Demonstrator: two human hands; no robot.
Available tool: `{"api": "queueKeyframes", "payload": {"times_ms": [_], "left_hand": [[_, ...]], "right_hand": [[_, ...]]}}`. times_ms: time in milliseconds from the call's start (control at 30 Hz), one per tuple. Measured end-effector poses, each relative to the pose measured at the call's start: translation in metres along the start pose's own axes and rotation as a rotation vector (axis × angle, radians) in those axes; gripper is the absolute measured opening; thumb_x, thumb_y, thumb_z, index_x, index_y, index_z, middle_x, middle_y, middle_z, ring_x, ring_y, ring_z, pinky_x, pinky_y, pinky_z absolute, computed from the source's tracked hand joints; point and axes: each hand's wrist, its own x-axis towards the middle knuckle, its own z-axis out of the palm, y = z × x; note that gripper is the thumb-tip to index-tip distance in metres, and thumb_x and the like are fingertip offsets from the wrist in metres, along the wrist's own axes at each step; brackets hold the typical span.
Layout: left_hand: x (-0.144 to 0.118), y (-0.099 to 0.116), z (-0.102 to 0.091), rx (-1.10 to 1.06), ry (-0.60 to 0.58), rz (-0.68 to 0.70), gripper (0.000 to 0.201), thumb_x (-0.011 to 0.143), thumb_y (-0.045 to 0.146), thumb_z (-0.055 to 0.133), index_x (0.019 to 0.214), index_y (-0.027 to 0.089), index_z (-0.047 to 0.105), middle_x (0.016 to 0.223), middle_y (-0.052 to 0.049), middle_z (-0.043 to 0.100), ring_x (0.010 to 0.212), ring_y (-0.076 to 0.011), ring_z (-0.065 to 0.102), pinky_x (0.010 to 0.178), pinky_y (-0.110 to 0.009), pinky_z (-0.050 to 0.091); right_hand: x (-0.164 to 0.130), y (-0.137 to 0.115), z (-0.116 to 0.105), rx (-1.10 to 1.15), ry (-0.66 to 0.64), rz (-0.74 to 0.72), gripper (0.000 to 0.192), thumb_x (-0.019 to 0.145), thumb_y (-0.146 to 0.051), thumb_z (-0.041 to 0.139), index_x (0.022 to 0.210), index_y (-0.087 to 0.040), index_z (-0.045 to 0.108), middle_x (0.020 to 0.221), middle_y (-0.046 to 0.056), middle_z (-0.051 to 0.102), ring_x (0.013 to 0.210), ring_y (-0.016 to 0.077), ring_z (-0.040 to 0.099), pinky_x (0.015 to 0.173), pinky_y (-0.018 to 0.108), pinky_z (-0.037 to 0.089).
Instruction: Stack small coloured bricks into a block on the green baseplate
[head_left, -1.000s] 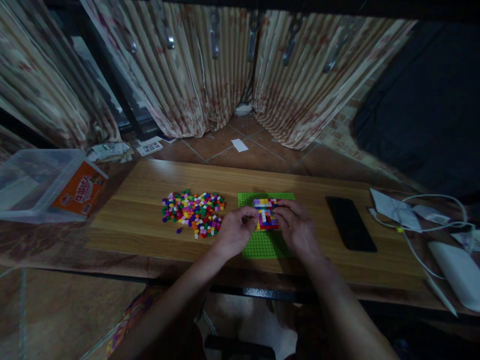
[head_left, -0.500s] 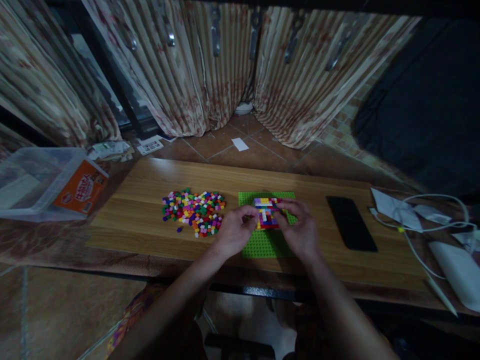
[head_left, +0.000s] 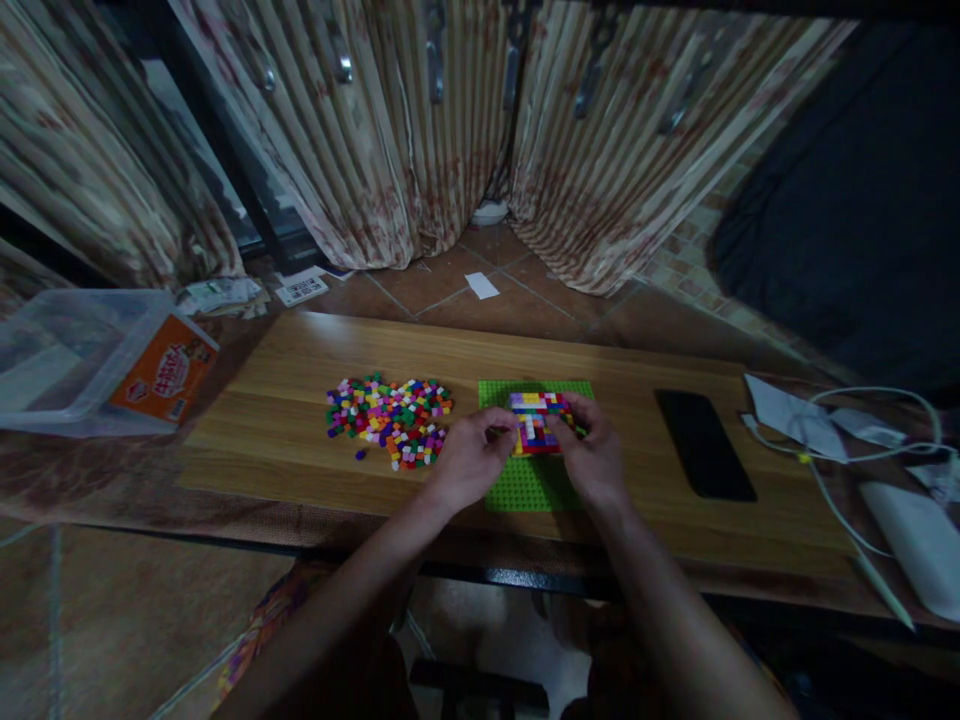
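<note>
Hands meet over the brick patch (head_left: 538, 422) on the green baseplate (head_left: 529, 487).
Left hand (head_left: 469, 462) pinched at the patch's left edge, right hand (head_left: 592, 455) curled on its right; loose bricks (head_left: 388, 420) left of it.

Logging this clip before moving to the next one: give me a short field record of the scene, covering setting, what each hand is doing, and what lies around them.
setting: wooden board on a low table, curtains behind
left hand: fingertips at the left edge of the brick patch; whether it pinches a brick cannot be told
right hand: fingers on the right edge of the brick patch
brick patch: multicoloured, on the green baseplate
loose bricks: pile left of the baseplate
phone: dark, flat, right of the baseplate
plastic box: clear, far left
cable: white, far right
</note>
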Motion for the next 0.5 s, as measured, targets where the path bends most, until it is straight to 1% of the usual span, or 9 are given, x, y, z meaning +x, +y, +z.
{"api": "queueKeyframes", "payload": {"times_ms": [200, 333, 400, 500], "left_hand": [[-0.001, 0.002, 0.000, 0.007, 0.002, 0.006, 0.016, 0.084, 0.016, 0.056, 0.091, 0.017, 0.070, 0.091, -0.004, 0.074, 0.083, -0.0155, 0.067, 0.076, -0.027, 0.053], [-0.001, 0.002, -0.004, 0.075, -0.003, 0.004, 0.017, 0.084, 0.017, 0.056, 0.093, 0.017, 0.070, 0.090, -0.004, 0.074, 0.081, -0.0151, 0.067, 0.075, -0.026, 0.052], [0.001, 0.001, -0.013, 0.145, 0.030, -0.002, 0.018, 0.084, 0.016, 0.055, 0.094, 0.017, 0.070, 0.092, -0.004, 0.074, 0.082, -0.0149, 0.067, 0.077, -0.026, 0.052], [0.004, -0.001, -0.038, 0.338, 0.096, -0.034, 0.020, 0.083, 0.013, 0.054, 0.094, 0.017, 0.070, 0.095, -0.006, 0.074, 0.087, -0.0175, 0.068, 0.081, -0.028, 0.051]], "right_hand": [[0.000, 0.000, 0.002, 0.017, 0.012, 0.036, 0.043, 0.075, -0.039, 0.068, 0.112, -0.018, 0.063, 0.109, 0.010, 0.068, 0.099, 0.0250, 0.063, 0.092, 0.047, 0.048], [0.001, 0.005, 0.002, 0.031, -0.002, 0.060, 0.045, 0.074, -0.040, 0.069, 0.113, -0.018, 0.063, 0.109, 0.010, 0.068, 0.098, 0.0255, 0.064, 0.089, 0.047, 0.050], [0.002, 0.007, 0.002, 0.026, -0.003, 0.063, 0.045, 0.074, -0.041, 0.069, 0.112, -0.018, 0.063, 0.109, 0.010, 0.068, 0.097, 0.0254, 0.064, 0.089, 0.047, 0.050], [0.000, 0.008, 0.001, 0.049, -0.014, 0.067, 0.045, 0.074, -0.043, 0.069, 0.112, -0.019, 0.063, 0.110, 0.010, 0.068, 0.096, 0.0247, 0.064, 0.087, 0.047, 0.050]]}}
